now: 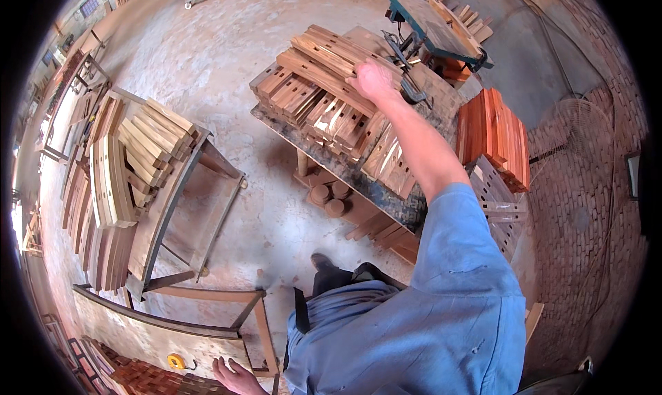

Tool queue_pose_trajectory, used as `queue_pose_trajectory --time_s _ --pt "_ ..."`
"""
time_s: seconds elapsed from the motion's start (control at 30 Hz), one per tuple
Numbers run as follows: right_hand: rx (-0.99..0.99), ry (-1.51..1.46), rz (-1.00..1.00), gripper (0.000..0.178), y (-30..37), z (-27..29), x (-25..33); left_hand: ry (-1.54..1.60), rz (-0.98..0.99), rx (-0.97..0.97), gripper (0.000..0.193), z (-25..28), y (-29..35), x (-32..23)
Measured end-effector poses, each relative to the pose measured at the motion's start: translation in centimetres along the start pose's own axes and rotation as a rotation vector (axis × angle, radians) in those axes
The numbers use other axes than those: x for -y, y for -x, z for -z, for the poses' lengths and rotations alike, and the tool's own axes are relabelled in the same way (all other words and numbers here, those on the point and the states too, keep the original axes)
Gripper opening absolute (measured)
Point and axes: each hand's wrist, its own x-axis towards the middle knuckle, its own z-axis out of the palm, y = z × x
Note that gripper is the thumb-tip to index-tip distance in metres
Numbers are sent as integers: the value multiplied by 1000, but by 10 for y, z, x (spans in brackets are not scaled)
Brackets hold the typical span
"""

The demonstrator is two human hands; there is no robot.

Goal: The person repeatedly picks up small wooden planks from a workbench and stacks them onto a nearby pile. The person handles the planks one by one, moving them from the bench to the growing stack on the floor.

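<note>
My right hand reaches out over a workbench. Its fingers are closed on a long brown wooden slat with small slots cut in it, on top of the pile. Under and around that piece lie several shorter slotted wooden pieces, some with pale streaks. Down at the lower left, my left hand is held with its fingers apart and nothing in them. It hovers near a yellow tape measure, which rests on a pale board-topped table. The fingertips do not touch the tape.
To the left, a metal-legged stand carries curved wooden parts. Reddish planks are stacked right of the workbench, near a fan. A black clamp lies beyond my right hand, before a green-edged machine table. Round wooden blocks sit below the bench.
</note>
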Motion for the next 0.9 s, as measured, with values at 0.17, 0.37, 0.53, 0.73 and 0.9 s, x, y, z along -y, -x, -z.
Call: queue_pose_trajectory --time_s 0.17,0.37,0.53,0.73,0.9 --pt "-26 -16 -28 41 -12 -3 -11 -18 5 32 27 1 1 -9" --pt "-109 197 -36 25 -24 -23 -18 -237 -172 -115 31 21 7 -9" --pt "-219 471 320 25 -30 -63 -27 -27 296 -37 35 15 73 63" --pt "-223 -23 343 36 27 -15 -13 -39 322 -165 26 48 77 89" --pt "-26 -283 364 48 97 -48 55 -229 552 -227 30 33 119 205"
